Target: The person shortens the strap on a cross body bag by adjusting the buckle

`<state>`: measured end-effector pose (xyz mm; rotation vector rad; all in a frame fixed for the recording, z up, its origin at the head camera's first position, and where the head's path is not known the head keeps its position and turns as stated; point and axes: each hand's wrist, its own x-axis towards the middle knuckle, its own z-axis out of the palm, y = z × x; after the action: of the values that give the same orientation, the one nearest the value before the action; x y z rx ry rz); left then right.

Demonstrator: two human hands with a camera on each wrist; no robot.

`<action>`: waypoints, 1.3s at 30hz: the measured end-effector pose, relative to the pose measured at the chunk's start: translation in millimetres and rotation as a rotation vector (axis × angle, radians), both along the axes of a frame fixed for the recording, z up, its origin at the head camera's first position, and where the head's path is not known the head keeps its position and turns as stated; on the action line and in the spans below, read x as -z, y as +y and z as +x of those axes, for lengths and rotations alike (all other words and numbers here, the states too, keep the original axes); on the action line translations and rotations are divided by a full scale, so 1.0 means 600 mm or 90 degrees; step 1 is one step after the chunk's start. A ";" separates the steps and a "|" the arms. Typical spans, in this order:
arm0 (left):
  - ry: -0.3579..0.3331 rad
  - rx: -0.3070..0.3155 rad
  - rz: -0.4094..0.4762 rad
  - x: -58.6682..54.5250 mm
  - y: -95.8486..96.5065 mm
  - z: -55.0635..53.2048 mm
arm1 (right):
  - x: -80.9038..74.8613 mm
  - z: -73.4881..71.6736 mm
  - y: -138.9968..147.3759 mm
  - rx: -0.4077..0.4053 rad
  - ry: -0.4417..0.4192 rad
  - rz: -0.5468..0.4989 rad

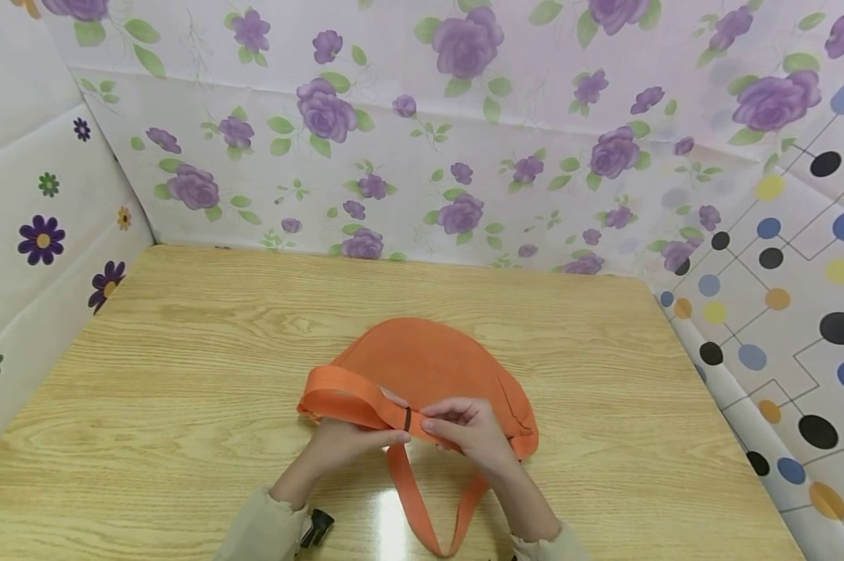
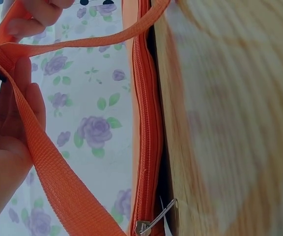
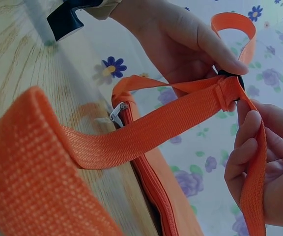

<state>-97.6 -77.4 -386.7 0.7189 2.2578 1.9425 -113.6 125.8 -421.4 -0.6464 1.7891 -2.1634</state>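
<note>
Item: one orange half-round fabric bag (image 1: 422, 354), on the pale wood-grain table (image 1: 183, 351) before me. I judge it light, soft, floppy and hardly fragile.

Fitting: one flat orange webbing strap (image 1: 339, 379), likely pliable and fairly grippy, passing through a small black slider (image 1: 407, 419); best taken beside that slider, I reckon.

Left hand (image 1: 351, 439): thumb and fingers pinching the slider.

Right hand (image 1: 469, 430): thumb and fingertips pinching the strap just beside it.

Container: the bag itself, red-orange zip (image 2: 144, 98) seemingly closed along its visible length; contents hidden from me.
</note>
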 end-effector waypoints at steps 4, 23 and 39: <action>0.000 0.003 -0.009 0.000 0.001 0.000 | 0.000 -0.001 -0.003 -0.004 0.004 -0.007; 0.019 0.029 0.013 0.003 0.004 -0.002 | -0.005 -0.001 -0.019 0.000 -0.016 -0.027; -0.007 0.018 0.016 0.000 0.001 0.000 | -0.007 -0.001 -0.017 -0.002 -0.040 0.024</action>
<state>-97.5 -76.6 -386.7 0.7369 2.2085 1.9619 -114.2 115.7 -417.2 -0.5659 1.7911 -2.1177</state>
